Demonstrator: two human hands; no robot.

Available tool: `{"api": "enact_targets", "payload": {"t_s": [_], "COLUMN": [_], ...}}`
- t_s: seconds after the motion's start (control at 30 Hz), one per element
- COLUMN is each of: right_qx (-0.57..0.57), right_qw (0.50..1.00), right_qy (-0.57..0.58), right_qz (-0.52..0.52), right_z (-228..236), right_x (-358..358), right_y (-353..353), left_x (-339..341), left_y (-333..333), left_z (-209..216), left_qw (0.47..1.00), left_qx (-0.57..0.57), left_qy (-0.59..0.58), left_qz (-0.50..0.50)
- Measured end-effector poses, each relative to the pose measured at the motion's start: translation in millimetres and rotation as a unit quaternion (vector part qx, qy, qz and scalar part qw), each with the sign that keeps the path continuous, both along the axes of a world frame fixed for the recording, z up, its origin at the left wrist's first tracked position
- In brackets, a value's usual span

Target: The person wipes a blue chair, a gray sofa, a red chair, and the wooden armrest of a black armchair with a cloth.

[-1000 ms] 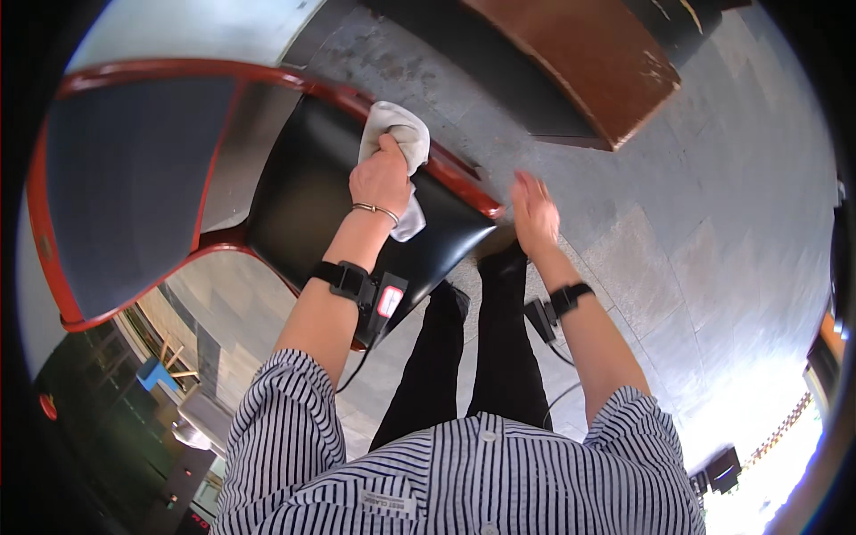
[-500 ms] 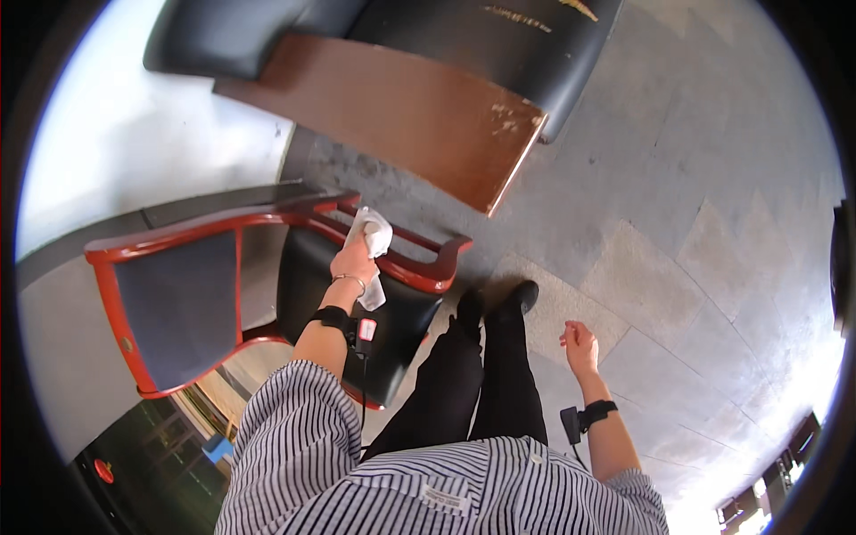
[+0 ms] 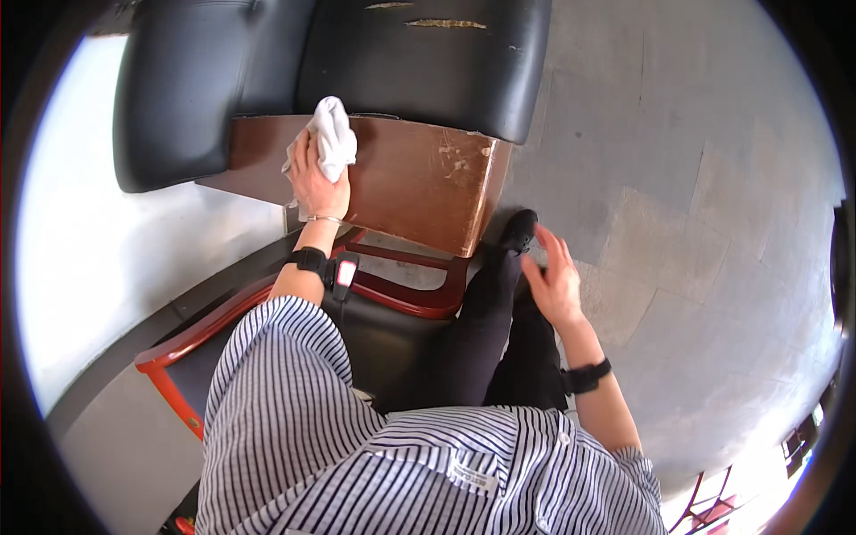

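Observation:
A crumpled white cloth (image 3: 333,143) is gripped in my left hand (image 3: 319,183), which rests over the brown wooden armrest (image 3: 401,178) of a black padded sofa. The armrest's finish is scuffed near its right corner. My right hand (image 3: 556,283) is held in the air above the floor beside my leg, its thumb and fingers apart and nothing in it. Below my left forearm stands a chair with a glossy red wooden arm (image 3: 410,303) and a dark seat (image 3: 392,343), partly hidden by my arm and legs.
The sofa's black seat (image 3: 419,71) has torn slits. A white wall (image 3: 98,259) runs along the left. Grey floor tiles (image 3: 660,223) spread to the right. At the lower right rim stands a red-framed piece of furniture (image 3: 709,508).
My left hand has moved with the cloth from the red chair arm up to the sofa's wooden armrest. My right hand has risen and opened. I have stepped closer to the sofa.

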State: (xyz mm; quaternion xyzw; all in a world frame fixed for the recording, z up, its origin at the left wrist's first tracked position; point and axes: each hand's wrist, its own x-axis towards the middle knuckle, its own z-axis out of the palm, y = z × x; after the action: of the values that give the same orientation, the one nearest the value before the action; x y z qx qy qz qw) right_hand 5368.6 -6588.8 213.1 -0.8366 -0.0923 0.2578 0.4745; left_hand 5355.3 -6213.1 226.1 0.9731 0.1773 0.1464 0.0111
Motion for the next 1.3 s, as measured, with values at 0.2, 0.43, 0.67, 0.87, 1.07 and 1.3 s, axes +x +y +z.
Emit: {"api": "enact_targets", "payload": {"t_s": [0.2,0.43,0.67,0.87,1.07,1.3], "right_qx": [0.015,-0.019,0.009,-0.089,-0.273,-0.302], "right_qw": [0.993,0.988,0.979,0.967,0.906,0.892], "right_qy": [-0.117,-0.147,-0.189,-0.223,-0.32,-0.328], "right_qz": [0.024,-0.037,-0.075,-0.081,0.045,0.065], "right_z": [3.2,-6.0,-5.3,11.2,58.4,56.2], "right_x": [41.4,42.2,39.1,39.1,56.1,61.4], "right_y": [95.9,117.3,113.7,123.9,146.6,128.3], "left_x": [9.5,2.9,-0.5,0.9,7.9,-16.2], "left_y": [-5.7,-3.3,-8.2,-6.8,-24.1,72.4], "left_z": [3.5,4.9,7.7,18.7,46.8,32.4], "left_qw": [0.999,0.999,0.999,0.998,0.995,0.995], "left_qx": [0.01,0.005,-0.014,-0.046,-0.09,-0.018], "left_qy": [0.009,0.004,0.005,0.009,0.049,0.029], "left_qz": [-0.034,-0.037,-0.038,-0.033,-0.015,0.097]}}
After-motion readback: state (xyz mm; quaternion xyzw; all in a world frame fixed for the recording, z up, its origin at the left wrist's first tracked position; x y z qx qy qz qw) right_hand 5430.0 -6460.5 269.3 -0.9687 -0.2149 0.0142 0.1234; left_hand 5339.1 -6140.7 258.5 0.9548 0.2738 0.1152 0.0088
